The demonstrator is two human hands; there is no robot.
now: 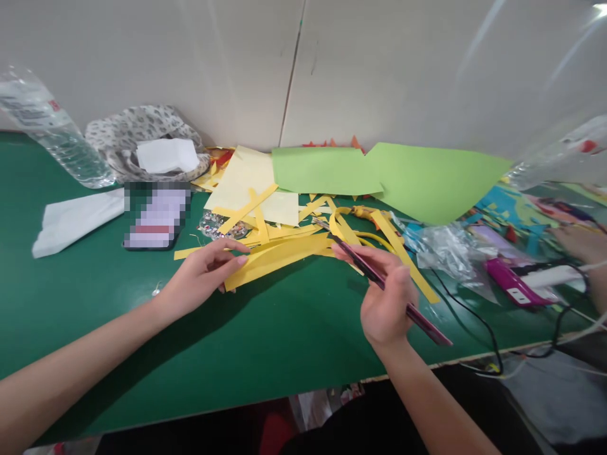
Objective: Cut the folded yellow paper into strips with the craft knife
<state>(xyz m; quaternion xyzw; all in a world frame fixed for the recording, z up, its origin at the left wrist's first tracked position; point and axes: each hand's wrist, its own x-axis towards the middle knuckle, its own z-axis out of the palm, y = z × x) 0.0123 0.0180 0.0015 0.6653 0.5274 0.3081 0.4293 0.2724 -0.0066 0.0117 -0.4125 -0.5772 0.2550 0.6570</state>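
Observation:
My left hand (208, 272) pinches the left end of a folded yellow paper strip (279, 256) between thumb and fingers, just above the green table. In my right hand (386, 297) is a slim, dark-pink pen-shaped tool (429, 325), its thin tip pointing toward the far side over the strip's right end. Whether the right fingertips also touch the strip, I cannot tell. Behind both hands lie several loose yellow paper strips (249, 208), pale yellow sheets (246, 170) and a clear dish of small shiny bits (220, 225). A yellow-handled tool (365, 213) lies partly under the strips.
On the left are a phone (156, 218), white tissue (78, 218), a plastic bottle (57, 126) and a patterned cloth basket (147, 120). Green sheets (427, 174) lean near the wall. At right are crinkled plastic (450, 249), a magenta device (515, 281), cables and another person's hand (581, 243).

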